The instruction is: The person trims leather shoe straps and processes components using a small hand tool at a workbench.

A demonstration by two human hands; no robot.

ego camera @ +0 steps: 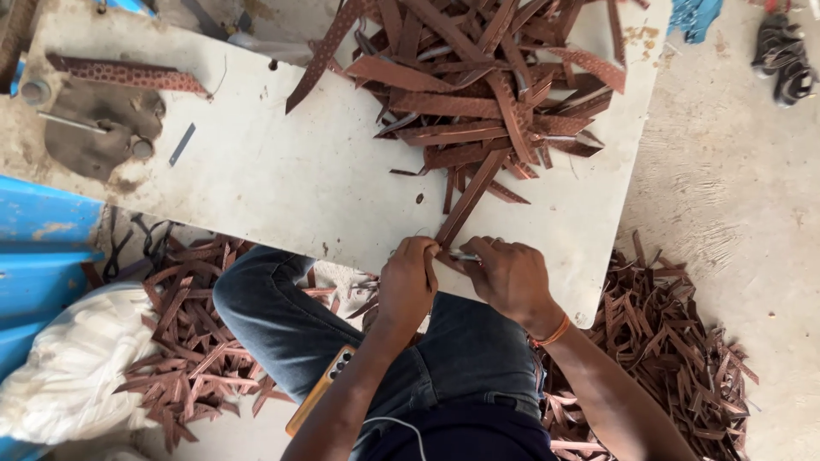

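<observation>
A long brown leather strip point(470, 195) lies on the white board point(282, 179), its near end at the board's front edge. My left hand point(408, 282) pinches that near end. My right hand point(511, 277) is closed around a small metal blade or tool point(465, 255) whose tip touches the strip's end beside my left fingers. An orange band sits on my right wrist. A big heap of similar brown strips point(487, 85) covers the board's far side.
Cut brown scraps litter the floor at the left point(192, 341) and right point(675, 341). A white sack point(77, 363) lies at lower left beside a blue surface point(38, 230). A phone point(320, 388) rests on my lap. A patterned strip point(128, 74) lies at the board's left.
</observation>
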